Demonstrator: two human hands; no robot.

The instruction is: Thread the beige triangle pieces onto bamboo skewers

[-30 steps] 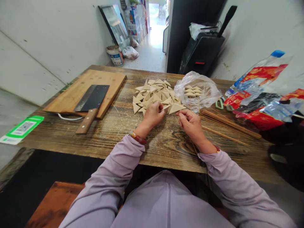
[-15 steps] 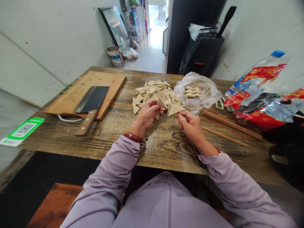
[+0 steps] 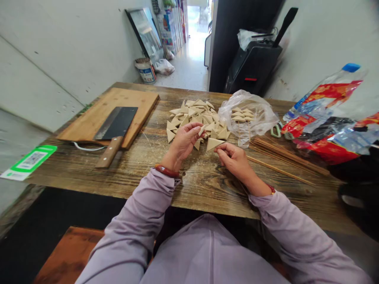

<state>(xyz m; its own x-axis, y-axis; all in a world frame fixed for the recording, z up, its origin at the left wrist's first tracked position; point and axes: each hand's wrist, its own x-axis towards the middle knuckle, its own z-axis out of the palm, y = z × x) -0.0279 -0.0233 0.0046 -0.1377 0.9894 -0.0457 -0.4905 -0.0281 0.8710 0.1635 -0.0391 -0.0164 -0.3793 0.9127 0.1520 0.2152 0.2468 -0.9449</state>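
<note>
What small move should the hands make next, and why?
Probably carry the tan triangle piece pinched in the left hand across to the second triangle that the right hand pinches. The two pieces are close but apart, in front of the pile.

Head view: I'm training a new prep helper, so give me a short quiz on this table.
1. True or false: the blade of the cleaver lies on the cutting board.
2. The bare skewers lie: A) on the cutting board; B) on the table, right of the right hand; C) under the cleaver.
3. Fill in: the left hand pinches a ___-shaped piece, as does the right hand.
Key: 1 true; 2 B; 3 triangle.
</note>
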